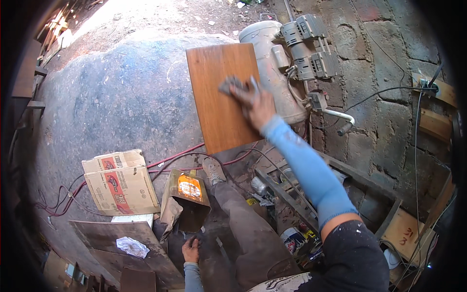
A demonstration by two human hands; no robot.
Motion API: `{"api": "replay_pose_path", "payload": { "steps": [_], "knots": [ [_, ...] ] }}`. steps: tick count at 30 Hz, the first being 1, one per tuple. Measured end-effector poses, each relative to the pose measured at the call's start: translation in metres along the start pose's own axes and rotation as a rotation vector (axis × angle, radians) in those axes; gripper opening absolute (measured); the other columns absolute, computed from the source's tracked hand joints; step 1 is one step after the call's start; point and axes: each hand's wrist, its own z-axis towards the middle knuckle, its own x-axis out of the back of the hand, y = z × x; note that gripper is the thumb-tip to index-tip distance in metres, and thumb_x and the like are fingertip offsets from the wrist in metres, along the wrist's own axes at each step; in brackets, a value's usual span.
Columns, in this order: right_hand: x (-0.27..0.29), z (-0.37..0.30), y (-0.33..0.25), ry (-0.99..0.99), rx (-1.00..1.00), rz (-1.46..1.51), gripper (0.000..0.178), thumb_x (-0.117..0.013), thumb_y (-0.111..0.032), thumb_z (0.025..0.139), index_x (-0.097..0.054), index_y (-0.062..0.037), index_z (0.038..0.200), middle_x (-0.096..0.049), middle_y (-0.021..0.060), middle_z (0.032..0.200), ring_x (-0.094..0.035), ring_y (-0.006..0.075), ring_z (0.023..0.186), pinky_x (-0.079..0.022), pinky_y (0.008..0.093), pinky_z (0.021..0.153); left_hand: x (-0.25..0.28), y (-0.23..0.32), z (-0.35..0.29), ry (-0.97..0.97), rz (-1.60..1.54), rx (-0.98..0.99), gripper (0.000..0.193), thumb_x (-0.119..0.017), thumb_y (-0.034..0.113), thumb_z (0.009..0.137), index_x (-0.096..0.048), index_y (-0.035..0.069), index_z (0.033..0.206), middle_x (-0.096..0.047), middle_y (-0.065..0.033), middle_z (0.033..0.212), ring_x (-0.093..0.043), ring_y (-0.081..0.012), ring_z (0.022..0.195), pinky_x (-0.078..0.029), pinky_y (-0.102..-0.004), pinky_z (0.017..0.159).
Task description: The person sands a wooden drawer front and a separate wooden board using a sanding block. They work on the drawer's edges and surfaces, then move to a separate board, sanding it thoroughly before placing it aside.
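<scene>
A brown wooden panel (209, 107) with a smooth finish is in front of me, beside the air compressor. On its upper right part lies my right hand (254, 101), fingers closed on a dark grey rag-like wad (228, 84) that touches the wood. Low in the picture, my left hand (191, 250) has its fingers curled; whatever they may hold is hidden. Just above it tilts an open square metal tin (192, 214) with an orange label. Brown crumpled paper (170, 214) hangs at the tin's left side.
The air compressor (272, 63) stands by the stone wall (355, 107). Red and black hoses (170, 159) cross the floor. Flattened cardboard (124, 187) leans at left, near a dark board (97, 233) bearing a white cloth (133, 247). A metal frame (340, 168) and cans (293, 238) are right.
</scene>
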Motion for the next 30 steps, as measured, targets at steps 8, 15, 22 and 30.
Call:
{"api": "replay_pose_path", "payload": {
  "steps": [8, 15, 22, 30],
  "knots": [
    [0.053, 0.281, 0.037, 0.048, -0.089, -0.213, 0.030, -0.059, -0.016, 0.084, -0.071, -0.0145, 0.111, -0.069, 0.0186, 0.105, -0.066, 0.0308, 0.100, -0.052, 0.0425, 0.089, -0.013, 0.005, 0.010, 0.038, -0.085, 0.005, 0.035, -0.060, 0.012, 0.095, -0.058, -0.010, 0.121, -0.069, -0.0193, 0.102, -0.070, -0.0241, 0.082, -0.057, -0.0317, 0.073],
    [0.057, 0.249, -0.042, -0.343, -0.006, -0.199, 0.048, -0.069, -0.053, 0.081, -0.075, -0.0113, 0.103, -0.072, 0.0123, 0.106, -0.068, 0.0278, 0.099, -0.051, 0.0367, 0.093, -0.022, 0.008, -0.002, 0.008, -0.060, 0.043, 0.033, -0.061, 0.009, 0.093, -0.060, -0.008, 0.121, -0.069, -0.0153, 0.101, -0.068, -0.0192, 0.081, -0.056, -0.0298, 0.071],
    [0.030, 0.137, -0.069, -0.579, -0.069, -0.096, 0.031, -0.054, -0.026, 0.086, -0.070, 0.0002, 0.086, -0.068, 0.0237, 0.098, -0.066, 0.0369, 0.090, -0.054, 0.0417, 0.084, 0.002, -0.030, -0.002, 0.049, -0.131, 0.015, 0.034, -0.060, 0.010, 0.094, -0.058, -0.009, 0.122, -0.068, -0.0175, 0.103, -0.069, -0.0221, 0.080, -0.057, -0.0315, 0.073],
    [0.067, -0.116, -0.119, -0.825, 0.052, 0.256, 0.024, -0.070, -0.026, 0.079, -0.070, -0.0025, 0.077, -0.068, 0.0208, 0.077, -0.067, 0.0370, 0.079, -0.053, 0.0450, 0.079, 0.015, -0.035, 0.012, 0.007, -0.064, 0.022, 0.034, -0.060, 0.007, 0.092, -0.058, -0.011, 0.121, -0.067, -0.0179, 0.106, -0.068, -0.0204, 0.084, -0.055, -0.0300, 0.075]
  ]
}}
